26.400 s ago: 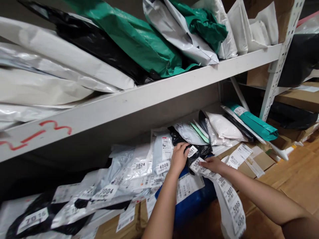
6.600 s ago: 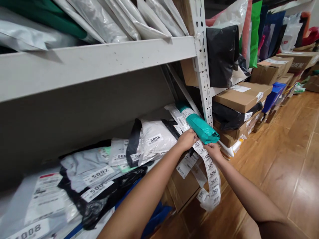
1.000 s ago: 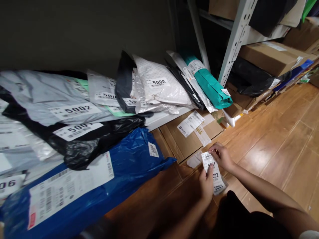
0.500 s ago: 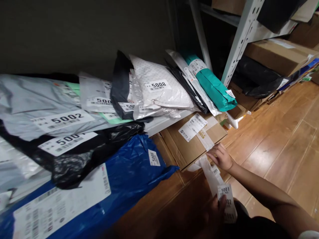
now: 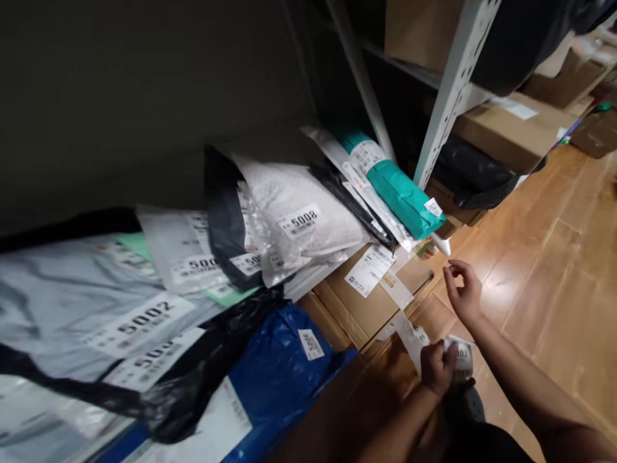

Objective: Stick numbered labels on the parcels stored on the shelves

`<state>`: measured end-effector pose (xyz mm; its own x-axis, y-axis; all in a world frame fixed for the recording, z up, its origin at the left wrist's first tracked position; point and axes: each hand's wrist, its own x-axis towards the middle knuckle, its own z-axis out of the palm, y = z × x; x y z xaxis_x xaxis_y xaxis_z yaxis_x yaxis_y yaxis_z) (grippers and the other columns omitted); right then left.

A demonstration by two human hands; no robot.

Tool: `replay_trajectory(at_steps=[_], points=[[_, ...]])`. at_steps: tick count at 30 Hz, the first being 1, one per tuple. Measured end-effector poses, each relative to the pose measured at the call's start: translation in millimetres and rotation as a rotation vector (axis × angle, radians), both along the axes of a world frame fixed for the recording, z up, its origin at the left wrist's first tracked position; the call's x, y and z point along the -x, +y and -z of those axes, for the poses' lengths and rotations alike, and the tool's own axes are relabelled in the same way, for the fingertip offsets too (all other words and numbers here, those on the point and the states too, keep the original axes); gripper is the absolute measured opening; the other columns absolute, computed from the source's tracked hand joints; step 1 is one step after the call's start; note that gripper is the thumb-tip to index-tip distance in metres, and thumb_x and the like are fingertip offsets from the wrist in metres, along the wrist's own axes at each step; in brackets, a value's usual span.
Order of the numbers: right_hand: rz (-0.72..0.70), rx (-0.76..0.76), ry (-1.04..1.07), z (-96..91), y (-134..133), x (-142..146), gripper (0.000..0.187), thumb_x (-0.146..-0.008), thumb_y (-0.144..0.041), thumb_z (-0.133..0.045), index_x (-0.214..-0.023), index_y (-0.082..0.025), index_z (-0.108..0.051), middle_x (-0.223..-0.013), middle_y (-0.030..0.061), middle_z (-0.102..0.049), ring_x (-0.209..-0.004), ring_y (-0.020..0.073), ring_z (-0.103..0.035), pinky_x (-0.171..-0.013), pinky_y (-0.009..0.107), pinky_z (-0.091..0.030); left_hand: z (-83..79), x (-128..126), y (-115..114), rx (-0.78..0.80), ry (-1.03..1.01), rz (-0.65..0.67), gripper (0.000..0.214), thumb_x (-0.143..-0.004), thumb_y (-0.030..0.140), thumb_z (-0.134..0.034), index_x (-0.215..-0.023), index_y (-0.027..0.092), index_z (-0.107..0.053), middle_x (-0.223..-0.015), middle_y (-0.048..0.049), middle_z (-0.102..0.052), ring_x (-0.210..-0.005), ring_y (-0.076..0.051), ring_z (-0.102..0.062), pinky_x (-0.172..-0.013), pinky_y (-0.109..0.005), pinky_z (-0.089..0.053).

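Note:
My left hand (image 5: 438, 366) is closed round a strip of white numbered labels (image 5: 413, 337), low at the right. Just above it my right hand (image 5: 463, 293) hovers over the wooden floor, fingers curled with thumb and forefinger close together; I cannot make out anything in them. Both hands are in front of a cardboard box (image 5: 385, 297) bearing a shipping label. On the low shelf behind lie a white parcel marked 5008 (image 5: 299, 218), a teal parcel (image 5: 400, 196) and a grey parcel marked 5002 (image 5: 116, 308).
A blue bag (image 5: 270, 386) and a black bag (image 5: 202, 366) lie at the shelf front. A white perforated upright (image 5: 448, 90) stands to the right, with brown boxes (image 5: 511, 128) and black bags beyond it. Wooden floor (image 5: 554, 270) stretches to the right.
My right hand has let go of the strip and risen. My left hand has gathered the strip in and moved up. The view has tilted.

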<state>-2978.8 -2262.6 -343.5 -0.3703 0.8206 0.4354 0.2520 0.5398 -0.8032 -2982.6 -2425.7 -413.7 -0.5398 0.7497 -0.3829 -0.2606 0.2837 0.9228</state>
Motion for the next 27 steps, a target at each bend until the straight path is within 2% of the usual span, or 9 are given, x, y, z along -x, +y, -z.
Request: replay_trajectory(at_steps=[2,6,9,13,18,20,22,24,27], points=[[-0.066,0.319,0.057,-37.2,-2.6,-22.5,0.048,-0.090,-0.062,-0.051,-0.107,-0.019,-0.061,-0.080,0.0060,-0.064,-0.070,0.0179,-0.060,-0.066,0.032,-0.052,-53.1,9.1,11.4,-0.040,0.093,-0.004,0.053,-0.070,0.070,-0.063,-0.049,0.022,-0.059,-0.049,-0.0062,-0.057,-0.052,-0.020,-0.055,-0.061,-0.032,-0.047],[-0.511,0.789,0.068,-131.5,-27.7,-54.9,0.066,-0.076,-0.074,-0.061,-0.109,-0.018,-0.064,-0.095,0.0104,-0.070,-0.083,0.0212,-0.066,-0.069,0.032,-0.054,-176.1,17.9,7.5,-0.044,0.069,-0.171,0.055,-0.076,0.071,-0.059,-0.064,0.018,-0.069,-0.058,-0.0070,-0.066,-0.054,-0.019,-0.059,-0.053,-0.027,-0.048],[-0.464,0.918,0.080,-219.0,-57.0,-55.2,0.047,-0.070,-0.061,-0.076,-0.087,-0.018,-0.067,-0.072,0.0024,-0.067,-0.061,0.0137,-0.059,-0.056,0.025,-0.047,-282.5,17.7,-10.7,0.003,0.055,-0.235,0.056,-0.068,0.072,-0.067,-0.061,0.017,-0.068,-0.055,-0.0050,-0.065,-0.052,-0.017,-0.056,-0.050,-0.025,-0.047],[-0.406,1.007,0.202,-361.0,-86.3,-44.7,0.049,-0.066,-0.064,-0.076,-0.073,-0.017,-0.064,-0.060,-0.0002,-0.062,-0.051,0.0104,-0.050,-0.049,0.023,-0.041,-439.7,10.9,-35.9,0.045,0.005,-0.258,0.057,-0.056,0.072,-0.075,-0.067,0.016,-0.071,-0.059,-0.0054,-0.069,-0.054,-0.018,-0.059,-0.050,-0.026,-0.048],[-0.648,0.966,0.227,-529.1,-91.0,-57.8,0.048,-0.065,-0.062,-0.077,-0.071,-0.017,-0.063,-0.061,-0.0004,-0.061,-0.053,0.0112,-0.051,-0.051,0.023,-0.042,-612.9,-20.5,-60.0,0.005,0.101,-0.361,0.054,-0.057,0.068,-0.077,-0.071,0.016,-0.073,-0.065,-0.0066,-0.071,-0.058,-0.019,-0.062,-0.053,-0.026,-0.048],[-0.799,0.937,0.183,-571.3,-88.1,-72.0,0.047,-0.065,-0.063,-0.078,-0.071,-0.018,-0.063,-0.061,-0.0002,-0.060,-0.055,0.0122,-0.052,-0.052,0.023,-0.042,-658.9,-49.1,-66.9,-0.046,0.087,-0.459,0.055,-0.059,0.067,-0.077,-0.079,0.016,-0.075,-0.071,-0.0072,-0.073,-0.061,-0.020,-0.063,-0.056,-0.027,-0.049],[-0.956,0.920,0.098,-596.2,-85.4,-88.5,0.049,-0.064,-0.064,-0.077,-0.071,-0.018,-0.063,-0.061,0.0000,-0.059,-0.055,0.0124,-0.051,-0.051,0.023,-0.041,-688.9,-87.3,-72.1,-0.110,0.074,-0.570,0.056,-0.060,0.067,-0.077,-0.082,0.015,-0.075,-0.073,-0.0074,-0.074,-0.062,-0.019,-0.063,-0.059,-0.027,-0.049],[-1.129,0.903,-0.025,-608.7,-84.8,-106.5,0.052,-0.063,-0.067,-0.076,-0.071,-0.018,-0.063,-0.059,-0.0005,-0.057,-0.053,0.0118,-0.047,-0.049,0.024,-0.039,-704.4,-131.5,-76.8,-0.164,0.070,-0.699,0.056,-0.061,0.067,-0.077,-0.080,0.014,-0.075,-0.073,-0.0069,-0.073,-0.062,-0.018,-0.061,-0.060,-0.027,-0.048],[-1.437,0.810,-0.231,-617.5,-91.5,-139.9,0.052,-0.065,-0.068,-0.074,-0.070,-0.018,-0.063,-0.058,-0.0004,-0.056,-0.054,0.0123,-0.047,-0.051,0.024,-0.039,-707.5,-205.2,-87.0,-0.187,0.060,-0.968,0.057,-0.058,0.067,-0.078,-0.075,0.013,-0.074,-0.067,-0.0049,-0.070,-0.058,-0.015,-0.057,-0.057,-0.024,-0.043]])
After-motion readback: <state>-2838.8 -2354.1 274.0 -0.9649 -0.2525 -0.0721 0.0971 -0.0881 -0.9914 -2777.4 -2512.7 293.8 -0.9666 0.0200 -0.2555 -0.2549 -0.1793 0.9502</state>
